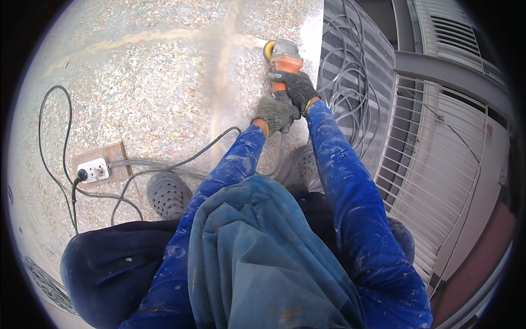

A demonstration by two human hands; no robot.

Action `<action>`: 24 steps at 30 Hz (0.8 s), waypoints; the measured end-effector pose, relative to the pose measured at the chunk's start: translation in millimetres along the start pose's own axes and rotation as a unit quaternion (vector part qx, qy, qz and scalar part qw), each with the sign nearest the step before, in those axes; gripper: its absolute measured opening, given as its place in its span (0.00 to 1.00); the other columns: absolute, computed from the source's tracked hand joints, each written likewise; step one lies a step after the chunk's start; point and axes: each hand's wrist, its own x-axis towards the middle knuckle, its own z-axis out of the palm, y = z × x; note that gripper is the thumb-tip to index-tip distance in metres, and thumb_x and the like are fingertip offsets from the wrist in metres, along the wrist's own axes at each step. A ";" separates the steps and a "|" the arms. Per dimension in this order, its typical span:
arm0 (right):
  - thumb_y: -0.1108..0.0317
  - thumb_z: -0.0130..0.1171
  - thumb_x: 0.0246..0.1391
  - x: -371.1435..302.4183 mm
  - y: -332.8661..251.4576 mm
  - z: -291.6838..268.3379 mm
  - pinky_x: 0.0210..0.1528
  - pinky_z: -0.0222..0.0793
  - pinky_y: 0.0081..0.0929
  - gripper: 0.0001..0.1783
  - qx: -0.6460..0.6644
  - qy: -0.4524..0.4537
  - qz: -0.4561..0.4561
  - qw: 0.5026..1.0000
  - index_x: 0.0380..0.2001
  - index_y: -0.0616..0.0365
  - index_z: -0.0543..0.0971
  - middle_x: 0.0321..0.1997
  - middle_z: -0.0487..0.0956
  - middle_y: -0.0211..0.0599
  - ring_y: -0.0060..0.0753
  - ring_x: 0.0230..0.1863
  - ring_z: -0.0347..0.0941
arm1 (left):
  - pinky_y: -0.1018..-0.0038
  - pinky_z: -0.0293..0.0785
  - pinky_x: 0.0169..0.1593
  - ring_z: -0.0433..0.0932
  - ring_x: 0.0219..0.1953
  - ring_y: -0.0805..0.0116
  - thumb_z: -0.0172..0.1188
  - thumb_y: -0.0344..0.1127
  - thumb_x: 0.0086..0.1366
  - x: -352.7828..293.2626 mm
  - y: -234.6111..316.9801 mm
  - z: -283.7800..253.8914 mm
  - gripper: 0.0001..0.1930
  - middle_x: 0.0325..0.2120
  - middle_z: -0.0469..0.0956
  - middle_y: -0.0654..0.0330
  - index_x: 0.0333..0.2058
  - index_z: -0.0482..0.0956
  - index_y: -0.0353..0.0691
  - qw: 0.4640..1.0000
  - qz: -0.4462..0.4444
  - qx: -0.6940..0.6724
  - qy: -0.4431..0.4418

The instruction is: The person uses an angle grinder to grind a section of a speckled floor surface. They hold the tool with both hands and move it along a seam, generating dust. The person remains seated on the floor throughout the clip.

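Both my gloved hands are closed round an orange and grey angle grinder (pixel 286 64) ahead of me. My right hand (pixel 298 88), in a dark glove, wraps the orange body near the head. Behind it, my left hand (pixel 276 112), in a grey knitted glove, grips the rear end. At the grinder's front left, a yellow disc (pixel 268 50) stands tilted on edge against the speckled floor (pixel 159 93). Whether the disc spins cannot be told. A pale, dusty band (pixel 137 37) runs across the floor to the disc, and another crosses it lengthwise.
To my left, a white socket strip (pixel 94 169) with a black plug lies on a small board (pixel 118 148). A black cord (pixel 70 104) loops around it. Grey cable coils (pixel 348 71) lie at the right, beside white railings (pixel 433 137). My grey clogs (pixel 167 194) flank the work.
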 end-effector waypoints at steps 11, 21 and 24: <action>0.46 0.61 0.54 24.3 10.7 8.1 0.53 0.72 0.37 0.23 -0.170 -0.058 -0.162 0.970 0.52 0.38 0.81 0.50 0.81 0.44 0.46 0.51 0.77 | 0.72 0.71 0.19 0.78 0.17 0.67 0.66 0.34 0.59 2.2 -4.1 -14.3 0.07 0.19 0.80 0.57 0.28 0.81 0.37 0.997 0.065 0.030 -0.033; 0.44 0.73 0.38 3.1 3.0 6.0 0.45 0.74 0.39 0.40 0.128 -0.019 0.074 0.989 0.47 0.67 0.79 0.41 0.82 0.49 0.43 0.41 0.79 | 0.72 0.72 0.19 0.77 0.16 0.67 0.68 0.34 0.57 -19.2 15.4 -6.9 0.08 0.20 0.80 0.58 0.32 0.80 0.37 0.993 -0.027 -0.110 -0.037; 0.44 0.74 0.38 6.7 1.9 9.6 0.45 0.74 0.39 0.40 0.047 0.000 0.042 0.998 0.47 0.66 0.80 0.40 0.82 0.49 0.44 0.41 0.79 | 0.72 0.72 0.19 0.77 0.16 0.68 0.67 0.34 0.58 -22.2 13.5 -9.4 0.08 0.20 0.80 0.58 0.32 0.79 0.37 0.991 -0.044 -0.128 -0.010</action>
